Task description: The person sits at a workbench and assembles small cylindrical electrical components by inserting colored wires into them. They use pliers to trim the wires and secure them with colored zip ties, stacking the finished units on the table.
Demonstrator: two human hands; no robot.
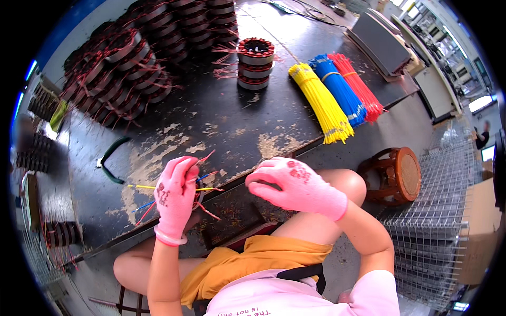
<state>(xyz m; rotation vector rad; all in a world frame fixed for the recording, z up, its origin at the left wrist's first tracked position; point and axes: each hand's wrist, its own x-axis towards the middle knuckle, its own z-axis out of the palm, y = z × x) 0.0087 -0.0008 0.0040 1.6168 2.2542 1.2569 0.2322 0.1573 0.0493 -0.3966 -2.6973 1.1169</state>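
My left hand (176,184), in a pink glove, is closed at the table's near edge, with a red wire (206,157) sticking out from its fingertips. Yellow wire (213,189), blue wire (145,206) and more red wire ends come out around the glove. Under that hand a grey ring-shaped part (200,197) shows only in part. To its right, my right hand (290,184), also gloved in pink, has its thumb and fingertips brought together in a pinch; whether anything thin is between them cannot be seen.
Dark-handled cutters (112,160) lie on the worn black table (211,116). Wound stators (121,73) are piled at back left, with a short stack (255,66) nearer the middle. Yellow (321,102), blue (338,89) and red (357,87) wire bundles lie right. A wooden stool (392,176) stands beyond my knee.
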